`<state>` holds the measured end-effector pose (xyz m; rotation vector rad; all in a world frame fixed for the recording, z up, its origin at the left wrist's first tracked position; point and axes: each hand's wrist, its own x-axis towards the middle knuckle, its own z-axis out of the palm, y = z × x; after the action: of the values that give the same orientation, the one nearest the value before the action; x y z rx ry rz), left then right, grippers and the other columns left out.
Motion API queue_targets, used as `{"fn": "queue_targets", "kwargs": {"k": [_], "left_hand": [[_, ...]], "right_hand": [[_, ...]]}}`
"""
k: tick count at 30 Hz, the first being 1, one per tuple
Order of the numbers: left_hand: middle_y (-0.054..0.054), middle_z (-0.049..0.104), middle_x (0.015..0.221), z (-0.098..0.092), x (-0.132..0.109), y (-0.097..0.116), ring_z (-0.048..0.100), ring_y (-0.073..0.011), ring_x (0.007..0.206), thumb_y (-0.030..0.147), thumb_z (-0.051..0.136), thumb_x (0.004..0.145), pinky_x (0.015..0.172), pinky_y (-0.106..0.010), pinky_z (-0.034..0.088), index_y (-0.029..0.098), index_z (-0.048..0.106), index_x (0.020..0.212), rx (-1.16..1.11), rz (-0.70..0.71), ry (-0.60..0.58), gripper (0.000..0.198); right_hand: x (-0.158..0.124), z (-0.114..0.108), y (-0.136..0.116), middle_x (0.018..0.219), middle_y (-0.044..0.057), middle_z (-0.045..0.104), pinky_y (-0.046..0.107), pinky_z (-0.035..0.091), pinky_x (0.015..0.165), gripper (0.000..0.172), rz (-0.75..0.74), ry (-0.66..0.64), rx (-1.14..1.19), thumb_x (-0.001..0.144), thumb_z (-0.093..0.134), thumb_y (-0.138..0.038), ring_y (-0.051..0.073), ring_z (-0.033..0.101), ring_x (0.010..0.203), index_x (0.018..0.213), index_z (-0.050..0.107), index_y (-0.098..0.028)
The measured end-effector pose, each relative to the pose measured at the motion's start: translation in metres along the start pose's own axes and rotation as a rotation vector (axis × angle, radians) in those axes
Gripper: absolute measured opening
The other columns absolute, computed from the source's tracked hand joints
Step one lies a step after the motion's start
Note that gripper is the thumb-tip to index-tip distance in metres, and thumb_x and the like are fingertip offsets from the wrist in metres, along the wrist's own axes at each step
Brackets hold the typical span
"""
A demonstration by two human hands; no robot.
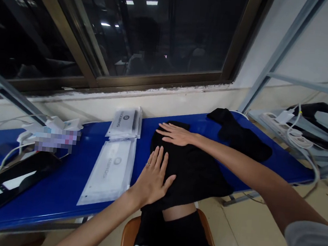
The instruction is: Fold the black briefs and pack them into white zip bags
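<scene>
A piece of black fabric [192,172] lies spread over the front edge of the blue table, its near part hanging toward my lap. My left hand [153,178] rests flat on the left side of the cloth, fingers stretched out and a ring on one finger. Farther back, my right hand [177,134] lies flat across the cloth's upper part with the fingers slightly spread. What kind of garment the cloth is, I cannot tell. To the left lie two stacks of clear printed pouches, a nearer stack [108,172] and a farther one [125,122].
Another crumpled black cloth [241,136] lies at the right of the blue table [68,183]. A dark glossy device [16,178] and white power strips with cables [56,124] sit at the left. Metal posts [277,56] flank the table below a window. A power strip [285,129] is at right.
</scene>
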<state>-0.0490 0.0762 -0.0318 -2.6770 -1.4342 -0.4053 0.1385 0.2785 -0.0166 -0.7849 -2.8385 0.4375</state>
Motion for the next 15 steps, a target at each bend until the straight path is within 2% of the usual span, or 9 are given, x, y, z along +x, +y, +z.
{"fn": "queue_targets", "kwargs": {"k": [4, 6, 8, 11, 13, 15], "left_hand": [[-0.03, 0.017, 0.166, -0.002, -0.002, 0.003, 0.007, -0.0385, 0.157, 0.059, 0.034, 0.103, 0.122, -0.061, 0.028, -0.001, 0.032, 0.157, -0.043, -0.015, -0.026, 0.08], [-0.03, 0.022, 0.164, -0.007, 0.002, 0.0, 0.013, -0.0402, 0.156, 0.064, 0.034, 0.102, 0.12, -0.062, 0.03, 0.0, 0.037, 0.155, -0.099, -0.021, -0.052, 0.083], [-0.027, 0.036, 0.161, -0.015, 0.015, -0.011, 0.028, -0.0404, 0.153, 0.066, 0.035, 0.1, 0.117, -0.061, 0.036, 0.007, 0.049, 0.148, -0.193, -0.057, -0.053, 0.078], [-0.021, 0.058, 0.145, -0.029, 0.055, -0.042, 0.047, -0.0381, 0.141, 0.059, 0.052, 0.097, 0.113, -0.055, 0.04, 0.016, 0.066, 0.128, -0.446, -0.232, 0.058, 0.055], [-0.02, 0.065, 0.133, -0.034, 0.091, -0.067, 0.049, -0.0378, 0.138, 0.05, 0.073, 0.085, 0.112, -0.049, 0.039, 0.015, 0.068, 0.118, -0.609, -0.369, 0.115, 0.049], [-0.016, 0.072, 0.112, -0.036, 0.124, -0.09, 0.057, -0.0373, 0.127, 0.04, 0.087, 0.068, 0.102, -0.041, 0.046, 0.015, 0.071, 0.1, -0.687, -0.443, 0.081, 0.044]], "right_hand": [[-0.017, -0.022, 0.039, 0.169, 0.001, 0.026, 0.053, -0.001, 0.128, 0.063, 0.341, 0.064, 0.048, 0.101, 0.044, -0.058, 0.027, 0.013, 0.158, 0.158, 0.039, -0.032], [-0.023, -0.03, 0.048, 0.167, 0.005, 0.031, 0.053, 0.006, 0.128, 0.063, 0.447, 0.124, 0.059, 0.101, 0.045, -0.058, 0.03, 0.017, 0.158, 0.157, 0.042, -0.029], [-0.027, -0.037, 0.051, 0.165, 0.009, 0.036, 0.051, 0.017, 0.127, 0.063, 0.516, 0.201, 0.063, 0.101, 0.045, -0.057, 0.031, 0.025, 0.156, 0.155, 0.046, -0.024], [-0.033, -0.048, 0.049, 0.144, 0.017, 0.06, 0.05, 0.036, 0.118, 0.058, 0.625, 0.281, 0.107, 0.096, 0.056, -0.057, 0.035, 0.049, 0.14, 0.139, 0.061, -0.018], [-0.037, -0.056, 0.047, 0.116, 0.017, 0.073, 0.049, 0.047, 0.106, 0.05, 0.663, 0.256, 0.18, 0.079, 0.079, -0.051, 0.036, 0.064, 0.119, 0.115, 0.072, -0.016], [-0.04, -0.063, 0.042, 0.096, 0.011, 0.075, 0.043, 0.054, 0.095, 0.042, 0.65, 0.215, 0.285, 0.06, 0.093, -0.036, 0.033, 0.07, 0.101, 0.092, 0.073, -0.017]]}}
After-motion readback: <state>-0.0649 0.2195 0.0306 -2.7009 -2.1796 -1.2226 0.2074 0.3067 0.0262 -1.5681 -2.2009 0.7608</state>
